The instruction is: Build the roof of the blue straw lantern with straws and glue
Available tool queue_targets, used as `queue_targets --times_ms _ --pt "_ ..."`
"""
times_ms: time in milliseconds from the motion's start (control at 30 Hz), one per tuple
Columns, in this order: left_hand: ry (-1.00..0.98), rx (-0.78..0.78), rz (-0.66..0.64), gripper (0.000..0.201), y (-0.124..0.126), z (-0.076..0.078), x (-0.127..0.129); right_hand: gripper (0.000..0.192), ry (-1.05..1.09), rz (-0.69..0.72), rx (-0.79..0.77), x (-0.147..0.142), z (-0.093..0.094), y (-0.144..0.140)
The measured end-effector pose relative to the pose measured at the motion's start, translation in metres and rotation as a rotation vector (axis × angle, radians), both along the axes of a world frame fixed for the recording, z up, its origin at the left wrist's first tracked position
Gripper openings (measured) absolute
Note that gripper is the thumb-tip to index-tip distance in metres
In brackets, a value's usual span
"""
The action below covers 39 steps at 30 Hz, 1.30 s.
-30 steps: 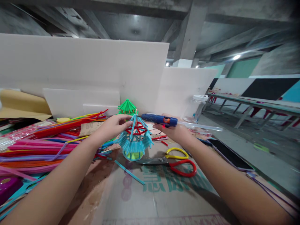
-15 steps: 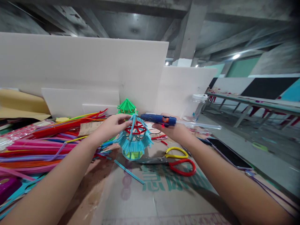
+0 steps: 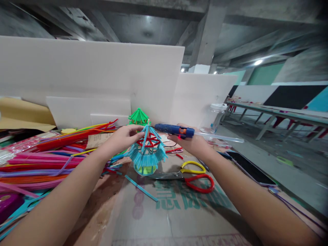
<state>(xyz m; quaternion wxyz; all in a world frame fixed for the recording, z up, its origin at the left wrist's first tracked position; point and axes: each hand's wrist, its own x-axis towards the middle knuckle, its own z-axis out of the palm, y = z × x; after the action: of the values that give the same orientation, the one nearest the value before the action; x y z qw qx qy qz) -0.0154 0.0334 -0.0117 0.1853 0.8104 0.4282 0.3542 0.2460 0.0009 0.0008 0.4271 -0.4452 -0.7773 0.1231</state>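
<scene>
A small blue straw pavilion with a red frame under its roof stands on the cardboard-covered table. My left hand pinches a blue straw at the roof's top. My right hand holds a blue hot glue gun level, its nozzle pointing left at the roof tip, a clear glue stick sticking out behind. A loose blue straw lies in front of the pavilion.
Scissors with a red and a yellow handle lie right of the pavilion. Several coloured straws are piled at left. A green straw pavilion stands behind, before white foam boards. A phone and clear jar are at right.
</scene>
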Motion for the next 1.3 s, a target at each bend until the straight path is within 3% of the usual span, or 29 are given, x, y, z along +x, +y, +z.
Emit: queue_targets --times_ms 867,1000,1133,1233,1300 --pt "0.034 0.011 0.029 0.053 -0.005 0.004 0.002 0.029 -0.015 -0.002 -0.065 -0.001 0.003 -0.001" --pt "0.011 0.024 0.011 0.052 -0.002 0.002 0.000 0.034 -0.019 0.039 -0.140 0.006 0.010 -0.004" --pt "-0.019 -0.007 -0.015 0.052 -0.001 0.002 -0.001 0.038 0.071 0.064 -0.078 0.024 0.017 0.006" --pt "-0.032 0.001 -0.013 0.050 -0.003 0.003 -0.002 0.037 0.062 -0.024 -0.074 0.042 0.007 0.027" --pt "-0.030 0.011 -0.017 0.049 -0.003 0.004 -0.002 0.036 0.044 -0.183 -0.135 0.052 -0.007 0.048"
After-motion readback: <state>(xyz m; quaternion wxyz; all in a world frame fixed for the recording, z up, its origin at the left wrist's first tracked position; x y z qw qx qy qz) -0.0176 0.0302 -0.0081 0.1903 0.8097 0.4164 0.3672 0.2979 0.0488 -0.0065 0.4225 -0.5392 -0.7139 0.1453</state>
